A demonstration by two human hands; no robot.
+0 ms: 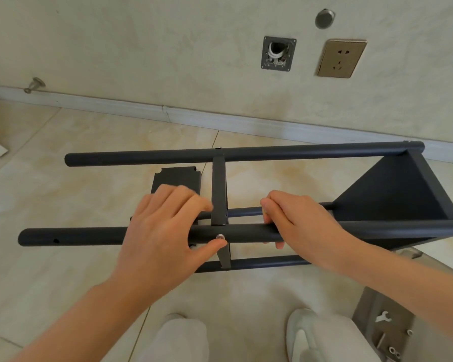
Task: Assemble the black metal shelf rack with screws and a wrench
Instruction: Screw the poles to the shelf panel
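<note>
The right hand (298, 220) is gripping the rack's near pole (246, 235) with curled fingers, while the left hand (165, 231) is lying loosely extended across it, thumb touching the screw (220, 236)

The rack (246, 152) is matte black; its screw (220, 236) silver. The floor tiles (63, 192) are cream with tan marbling. The socket plate (341, 58) is gold.
</note>
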